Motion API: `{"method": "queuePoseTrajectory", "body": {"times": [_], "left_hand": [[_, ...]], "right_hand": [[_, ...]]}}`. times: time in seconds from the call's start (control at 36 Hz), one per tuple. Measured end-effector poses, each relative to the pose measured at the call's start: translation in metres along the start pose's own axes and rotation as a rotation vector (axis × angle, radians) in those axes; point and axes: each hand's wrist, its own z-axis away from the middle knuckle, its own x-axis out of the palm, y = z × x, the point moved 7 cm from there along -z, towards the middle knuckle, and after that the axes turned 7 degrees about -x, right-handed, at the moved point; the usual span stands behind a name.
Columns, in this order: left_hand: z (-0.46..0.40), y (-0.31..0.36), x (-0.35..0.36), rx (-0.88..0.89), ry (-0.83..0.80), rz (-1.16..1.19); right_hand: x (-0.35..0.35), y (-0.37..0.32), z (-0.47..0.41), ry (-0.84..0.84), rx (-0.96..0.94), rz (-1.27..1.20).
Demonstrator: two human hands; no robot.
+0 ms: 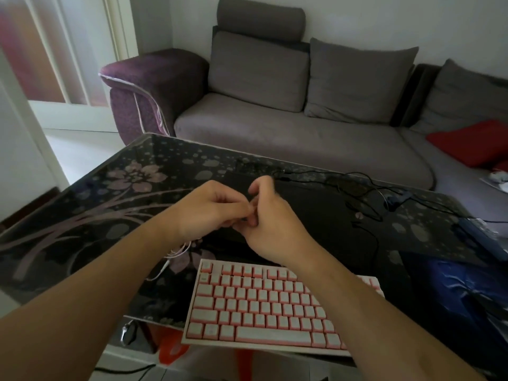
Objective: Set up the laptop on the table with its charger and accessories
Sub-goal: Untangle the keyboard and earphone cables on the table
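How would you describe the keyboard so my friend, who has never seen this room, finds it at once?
Start at the dark floral glass table before the grey sofa. On its near edge, under the person's forearms, lies the keyboard, overhanging slightly. Its white keys on a pink base stand out against the black laptop behind it.

A grey sofa (299,138) runs along the white back wall (384,20), three back cushions propped up and a padded headrest (261,19) on top. Its purple armrest (148,83) sits just beyond the bench's far left corner. A red cushion (470,141) lies on the seat off to the right. Left, daylight glows through a frosted glass door (41,48) onto pale floor (74,152).
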Motion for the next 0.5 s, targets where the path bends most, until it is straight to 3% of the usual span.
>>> {"method": "queuePoseTrajectory", "body": {"times": [0.08, 0.14, 0.17, 0.19, 0.28, 0.33, 0.5], "left_hand": [[-0.004, -0.019, -0.034, -0.118, 0.236, 0.033], [-0.002, -0.038, -0.064, -0.25, 0.485, -0.122], [0.0, -0.047, -0.073, -0.32, 0.532, -0.233], [0.001, -0.055, -0.078, -0.392, 0.505, -0.338], [0.004, -0.086, -0.068, -0.595, 0.21, -0.529], [0.004, -0.107, -0.064, -0.673, 0.096, -0.575], [0.001, -0.125, -0.063, -0.792, 0.078, -0.32]], "right_hand": [[0.008, -0.017, -0.021, -0.136, 0.011, -0.033], [0.008, -0.025, -0.032, -0.119, 0.017, -0.066], [0.007, -0.028, -0.036, -0.109, 0.027, -0.102], [0.007, -0.031, -0.04, -0.1, 0.044, -0.164], [0.007, -0.032, -0.046, -0.057, 0.115, -0.415], [0.01, -0.033, -0.049, -0.051, 0.122, -0.427], [0.016, -0.051, -0.051, -0.081, 0.135, -0.53]]}}
